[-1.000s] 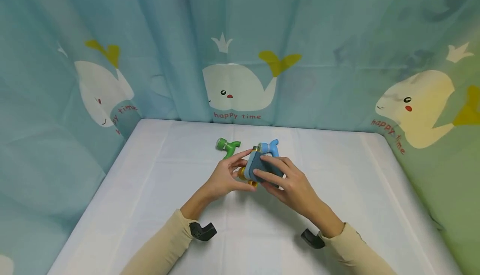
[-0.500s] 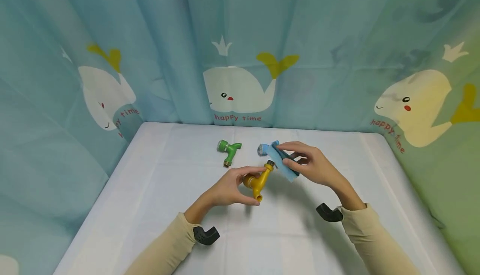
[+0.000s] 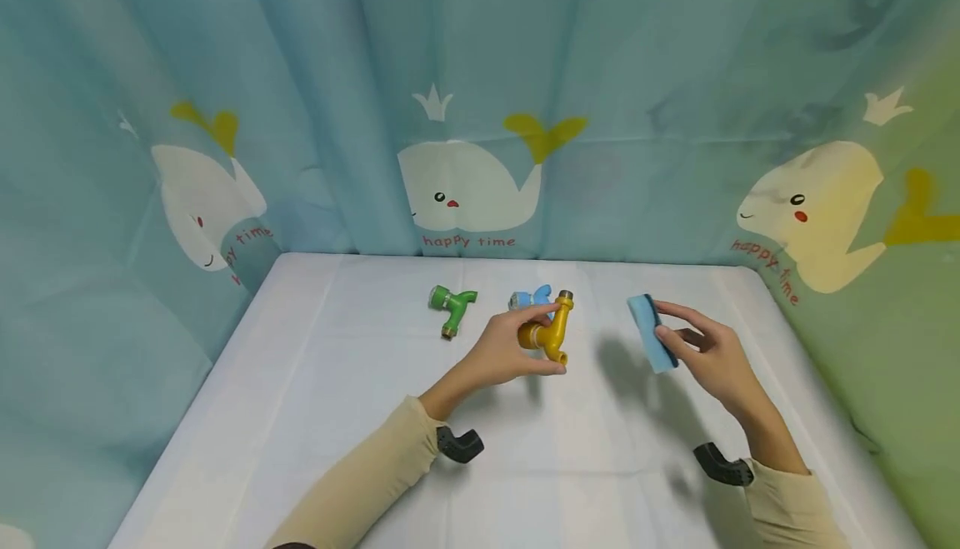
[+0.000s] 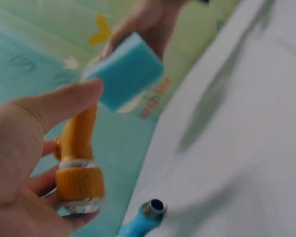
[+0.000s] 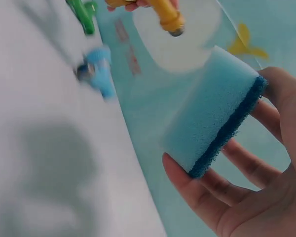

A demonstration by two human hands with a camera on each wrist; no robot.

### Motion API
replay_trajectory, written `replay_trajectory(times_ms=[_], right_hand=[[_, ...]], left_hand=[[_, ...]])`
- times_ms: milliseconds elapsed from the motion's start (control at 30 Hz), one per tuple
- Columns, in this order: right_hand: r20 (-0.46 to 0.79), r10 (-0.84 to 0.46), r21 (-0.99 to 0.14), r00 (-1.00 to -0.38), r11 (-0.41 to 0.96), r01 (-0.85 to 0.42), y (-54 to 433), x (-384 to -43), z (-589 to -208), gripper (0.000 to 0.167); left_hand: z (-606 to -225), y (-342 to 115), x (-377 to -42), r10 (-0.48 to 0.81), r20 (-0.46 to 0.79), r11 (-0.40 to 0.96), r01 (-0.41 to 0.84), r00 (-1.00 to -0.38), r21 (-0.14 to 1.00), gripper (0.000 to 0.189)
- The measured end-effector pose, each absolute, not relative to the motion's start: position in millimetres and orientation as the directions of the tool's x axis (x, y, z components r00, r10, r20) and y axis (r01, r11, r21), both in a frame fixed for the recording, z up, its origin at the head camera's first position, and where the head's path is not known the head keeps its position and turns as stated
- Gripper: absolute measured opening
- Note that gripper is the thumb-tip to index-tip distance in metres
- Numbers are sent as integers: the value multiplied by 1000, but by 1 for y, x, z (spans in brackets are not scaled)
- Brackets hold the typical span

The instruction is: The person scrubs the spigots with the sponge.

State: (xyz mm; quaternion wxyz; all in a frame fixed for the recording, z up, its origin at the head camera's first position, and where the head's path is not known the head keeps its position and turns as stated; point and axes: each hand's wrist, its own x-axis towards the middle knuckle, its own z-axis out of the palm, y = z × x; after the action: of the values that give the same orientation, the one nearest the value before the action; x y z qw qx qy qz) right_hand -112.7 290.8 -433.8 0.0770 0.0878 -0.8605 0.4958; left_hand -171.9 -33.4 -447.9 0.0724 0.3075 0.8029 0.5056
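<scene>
My left hand (image 3: 501, 353) grips a yellow tap (image 3: 553, 334) between thumb and fingers, held up over the table with its threaded end pointing away. In the left wrist view the ribbed knob of this tap (image 4: 80, 185) shows beside the palm. Off to the right, my right hand (image 3: 716, 357) pinches a light blue sponge (image 3: 651, 334) with a dark blue scouring side (image 5: 229, 128), also raised above the table. A blue tap (image 3: 531, 296) lies on the table behind the yellow one, partly hidden by my left hand. Left of it lies a green tap (image 3: 452, 309).
The table has a white cover (image 3: 360, 382). A blue-green curtain (image 3: 315, 116) printed with whales stands along its back and sides. Dark curved pieces (image 3: 461, 445) are worn on both wrists.
The sponge has come away from the yellow tap and moved right in my right hand. My left hand has carried the yellow tap right and slightly away, partly covering the blue tap.
</scene>
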Motion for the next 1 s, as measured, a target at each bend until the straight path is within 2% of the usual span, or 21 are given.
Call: replay_trajectory(times_ms=[133,367,500,633,733,867,1000], right_hand=[[217,47,-864,-975,474,-169,323,-91,-439,45],[163,126,-976,-979,168,-141,347,-72,-450,57],[96,132,-970,-987,234,-63,351,-66,-454,64],[56,80,-957,-995,289,-30,347,-69,-458,63],[55,62,-958,-997,285,-35,345,-70,-460,62],[61,89,-953,-994,303,-31,347,-69,-461,60],[55,89,-954,-994,298,-26,353,-65,-465,61]], left_hand=[[-452,15,-198,556,173,416,453,-813,789,82],[-477,95,-230,579,91,592,495,-810,636,81],[-492,118,-235,595,83,677,554,-800,484,78],[-496,118,-236,618,93,723,611,-781,322,79],[-492,104,-236,606,118,749,614,-787,250,90],[-485,68,-236,477,172,826,506,-862,248,103],[-490,33,-230,334,136,887,360,-933,288,112]])
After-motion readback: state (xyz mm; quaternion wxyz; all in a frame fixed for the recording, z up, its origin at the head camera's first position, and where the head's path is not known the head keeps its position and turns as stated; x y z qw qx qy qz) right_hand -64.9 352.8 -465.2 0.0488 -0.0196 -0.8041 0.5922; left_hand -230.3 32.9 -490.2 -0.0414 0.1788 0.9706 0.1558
